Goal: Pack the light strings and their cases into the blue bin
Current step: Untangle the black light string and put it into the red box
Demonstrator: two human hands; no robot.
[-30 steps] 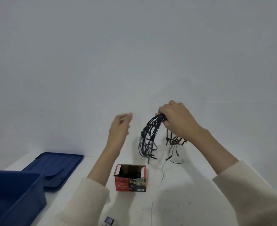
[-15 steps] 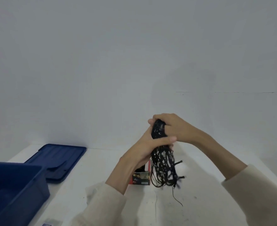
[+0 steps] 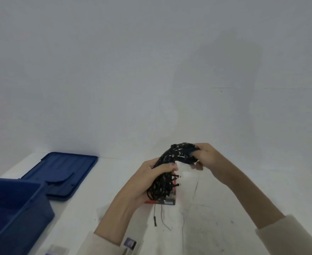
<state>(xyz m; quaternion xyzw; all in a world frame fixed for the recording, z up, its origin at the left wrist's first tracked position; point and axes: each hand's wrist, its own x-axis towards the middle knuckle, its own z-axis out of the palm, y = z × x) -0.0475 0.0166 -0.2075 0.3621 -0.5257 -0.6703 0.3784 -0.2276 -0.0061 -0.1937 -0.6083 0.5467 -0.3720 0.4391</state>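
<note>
A black bundled light string arches between both hands above the white table. My left hand grips its lower part, fingers curled round the coil. My right hand pinches the upper right end. Loose wire ends hang down to the table. Right below the bundle sits the small red cardboard case, mostly hidden by my left hand and the string. The blue bin stands at the lower left, open, its inside mostly out of view.
The bin's blue lid lies flat on the table behind the bin. A small card or package and another pale item lie near the bottom edge. A white wall rises just behind the table.
The bundle, which hung straight down from both hands together, is now bent into an arch. My right hand moved right and my left hand slid lower along the string.
</note>
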